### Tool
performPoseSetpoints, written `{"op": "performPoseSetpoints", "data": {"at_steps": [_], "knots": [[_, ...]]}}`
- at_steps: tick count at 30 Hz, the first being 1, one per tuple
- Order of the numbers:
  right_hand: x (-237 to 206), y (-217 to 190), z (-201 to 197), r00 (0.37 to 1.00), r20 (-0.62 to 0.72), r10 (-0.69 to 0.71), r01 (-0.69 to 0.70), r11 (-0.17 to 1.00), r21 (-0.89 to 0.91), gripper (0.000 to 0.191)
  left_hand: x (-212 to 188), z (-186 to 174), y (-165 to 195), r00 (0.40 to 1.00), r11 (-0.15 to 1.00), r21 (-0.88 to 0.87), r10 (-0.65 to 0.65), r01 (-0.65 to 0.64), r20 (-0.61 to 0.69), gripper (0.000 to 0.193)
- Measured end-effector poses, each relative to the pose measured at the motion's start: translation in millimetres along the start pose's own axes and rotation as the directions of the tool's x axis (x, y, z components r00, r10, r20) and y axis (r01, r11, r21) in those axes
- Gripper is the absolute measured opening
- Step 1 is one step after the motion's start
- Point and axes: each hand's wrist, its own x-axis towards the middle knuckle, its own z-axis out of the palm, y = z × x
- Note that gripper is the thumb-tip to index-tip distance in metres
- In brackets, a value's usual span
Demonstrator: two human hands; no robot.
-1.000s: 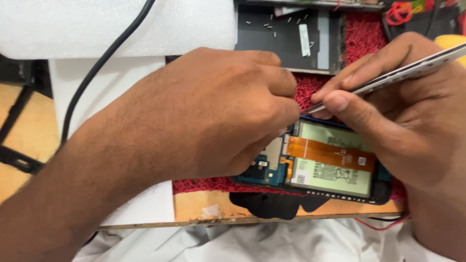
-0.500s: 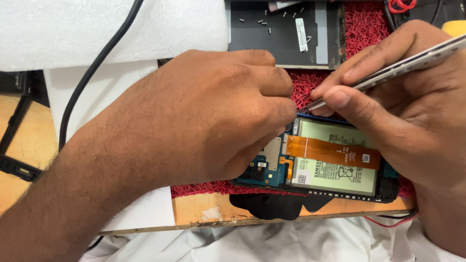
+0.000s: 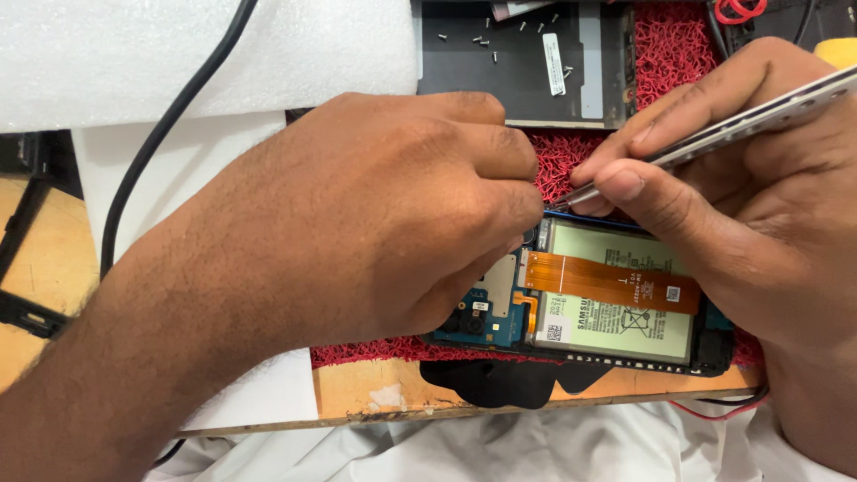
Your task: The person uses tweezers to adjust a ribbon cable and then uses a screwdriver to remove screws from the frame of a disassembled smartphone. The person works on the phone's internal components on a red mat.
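Honestly, from where I watch, the risk sits in the middle of the frame, so I go from left to right. At the upper left lies a white foam sheet (image 3: 178,54), and a black cable (image 3: 170,125) runs across it down toward the left edge; on that side I see open room, only the wooden board (image 3: 375,393) and white paper (image 3: 259,402).

My left hand (image 3: 357,241) covers the centre. Its fingers are curled down onto the left end of the opened phone (image 3: 607,303), pressing it to the red mat (image 3: 678,54); I cannot tell if they pinch anything underneath. If this hand lifts or slides, I think the phone could shift under the tool.

The phone lies at lower centre right, back cover off, with the battery (image 3: 616,326) and an orange flat cable (image 3: 607,281) across it. My right hand (image 3: 741,178) has its thumb and forefinger closed on the metal tweezers (image 3: 741,120), whose tip is touching the phone's upper edge near the left fingertips. A slip there could, in my judgement, scratch the board, tear the flat cable or puncture the battery.

At the upper centre is the dark back cover (image 3: 527,62) with tiny loose screws (image 3: 478,40); a wide elbow move could scatter them. On the right, room is tight, as the hand fills that edge.
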Motion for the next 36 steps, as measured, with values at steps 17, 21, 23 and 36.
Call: {"op": "performPoseSetpoints", "data": {"at_steps": [17,21,23,36], "knots": [[0,-6,6,1.0,-0.004,-0.03,0.031,0.999,0.036,0.021,-2,-2,-2,1.0,0.999,0.026,0.025,-0.025,0.001,0.009],[-2,-6,6,0.999,-0.003,-0.035,0.035,0.999,0.027,0.022,-1,-4,-2,0.999,1.0,0.018,-0.005,0.004,0.049,0.012],[-3,-5,7,1.0,-0.006,-0.007,0.007,1.0,0.027,0.021,-1,-5,-2,0.999,1.0,0.017,0.012,-0.013,0.043,0.01],[-5,5,11,0.999,0.021,-0.038,0.036,0.995,0.088,0.017,-5,-1,-6,0.999,0.999,0.021,0.048,-0.049,0.021,0.008]]}}
